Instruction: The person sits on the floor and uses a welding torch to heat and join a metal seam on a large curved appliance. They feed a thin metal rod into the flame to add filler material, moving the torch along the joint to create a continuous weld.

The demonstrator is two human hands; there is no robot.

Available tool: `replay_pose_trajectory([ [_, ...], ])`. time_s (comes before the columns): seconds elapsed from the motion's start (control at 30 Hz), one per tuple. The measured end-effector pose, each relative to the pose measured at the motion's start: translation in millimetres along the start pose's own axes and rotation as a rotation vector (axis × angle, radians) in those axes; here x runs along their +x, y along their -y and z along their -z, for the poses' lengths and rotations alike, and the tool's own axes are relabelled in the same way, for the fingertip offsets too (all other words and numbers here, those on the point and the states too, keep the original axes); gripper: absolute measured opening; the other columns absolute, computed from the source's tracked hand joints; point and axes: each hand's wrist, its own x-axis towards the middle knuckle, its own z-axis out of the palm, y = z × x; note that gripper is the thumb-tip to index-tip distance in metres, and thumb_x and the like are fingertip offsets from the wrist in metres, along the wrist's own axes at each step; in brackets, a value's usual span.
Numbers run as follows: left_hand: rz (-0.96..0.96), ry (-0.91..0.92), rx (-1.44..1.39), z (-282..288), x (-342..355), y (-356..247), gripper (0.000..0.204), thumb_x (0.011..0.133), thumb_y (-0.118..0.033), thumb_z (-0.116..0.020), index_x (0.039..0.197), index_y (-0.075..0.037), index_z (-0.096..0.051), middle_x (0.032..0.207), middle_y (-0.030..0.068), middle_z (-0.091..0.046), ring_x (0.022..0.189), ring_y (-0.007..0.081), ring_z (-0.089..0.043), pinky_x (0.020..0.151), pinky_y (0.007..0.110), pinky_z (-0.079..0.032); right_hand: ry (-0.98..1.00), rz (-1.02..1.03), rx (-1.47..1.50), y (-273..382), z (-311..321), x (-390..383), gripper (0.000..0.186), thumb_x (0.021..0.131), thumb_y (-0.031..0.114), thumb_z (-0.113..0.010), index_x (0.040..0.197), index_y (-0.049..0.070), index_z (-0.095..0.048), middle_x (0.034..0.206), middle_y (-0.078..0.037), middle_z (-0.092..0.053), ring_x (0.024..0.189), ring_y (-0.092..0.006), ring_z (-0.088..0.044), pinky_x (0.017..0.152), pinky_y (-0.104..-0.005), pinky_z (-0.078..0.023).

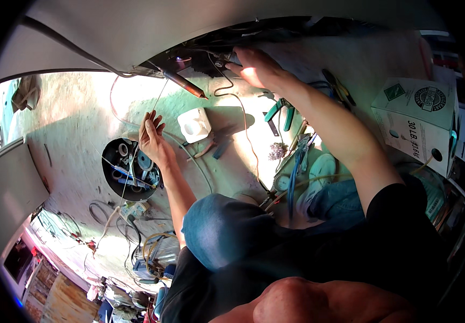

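My left hand [156, 141] pinches a long thin metal rod [161, 96]. The rod's upper end slants toward the open underside of a large pale appliance [135, 32], and its lower end crosses a black bucket. My right hand [256, 67] reaches to the dark opening, its fingers closed round what looks like a gas torch [220, 62], mostly hidden by the hand. A thin hose [245, 116] trails down from there. Left of it, a small bluish glow [179, 58] shows in the opening. A tapered copper cylinder [186, 85] hangs out between my hands.
The black bucket [106, 171] holds tape rolls and tools. A white plastic container [194, 125] stands on the floor. Green-handled pliers [289, 117], other pliers [339, 89], a round gauge [282, 183] and hoses lie around. A white carton [413, 121] stands at right.
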Motion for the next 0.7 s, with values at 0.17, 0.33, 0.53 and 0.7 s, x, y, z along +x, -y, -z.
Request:
replay_pose_trajectory([
  [0.17, 0.021, -0.05, -0.091, -3, 3, 6, 0.031, 0.104, -0.02, -0.06, 0.126, 0.002, -0.066, 0.116, 0.0149, -0.072, 0.095, 0.0178, -0.071, 0.076, 0.027, -0.055, 0.032, -0.018, -0.024, 1, 3, 6, 0.048, 0.094, 0.04, -0.064, 0.113, -0.004, -0.058, 0.109, -0.026, -0.067, 0.103, -0.0441, -0.064, 0.091, -0.0478, -0.052],
  [0.33, 0.012, -0.065, -0.125, -5, 0, 5, 0.027, 0.103, -0.016, -0.061, 0.122, 0.002, -0.069, 0.113, 0.0142, -0.074, 0.095, 0.0189, -0.071, 0.078, 0.029, -0.056, -0.01, -0.094, -0.137, 15, 8, 7, 0.054, 0.093, 0.036, -0.069, 0.13, -0.002, -0.059, 0.125, -0.025, -0.065, 0.119, -0.0407, -0.06, 0.101, -0.0444, -0.048],
  [0.53, 0.002, -0.072, -0.167, -3, -3, 14, 0.026, 0.103, -0.014, -0.061, 0.121, 0.002, -0.07, 0.109, 0.013, -0.075, 0.096, 0.0184, -0.071, 0.08, 0.029, -0.055, 0.008, 0.046, -0.074, 28, 19, 10, 0.039, 0.092, 0.026, -0.071, 0.12, -0.001, -0.065, 0.116, -0.022, -0.07, 0.112, -0.0386, -0.065, 0.096, -0.04, -0.049],
  [0.7, -0.006, -0.097, -0.169, 0, -5, 11, 0.024, 0.103, -0.012, -0.06, 0.119, 0.002, -0.071, 0.107, 0.0111, -0.076, 0.095, 0.0164, -0.071, 0.078, 0.027, -0.055, 0.045, 0.031, -0.139, 41, 28, 12, 0.038, 0.092, 0.025, -0.071, 0.117, -0.003, -0.066, 0.11, -0.024, -0.071, 0.106, -0.039, -0.067, 0.094, -0.0395, -0.05],
])
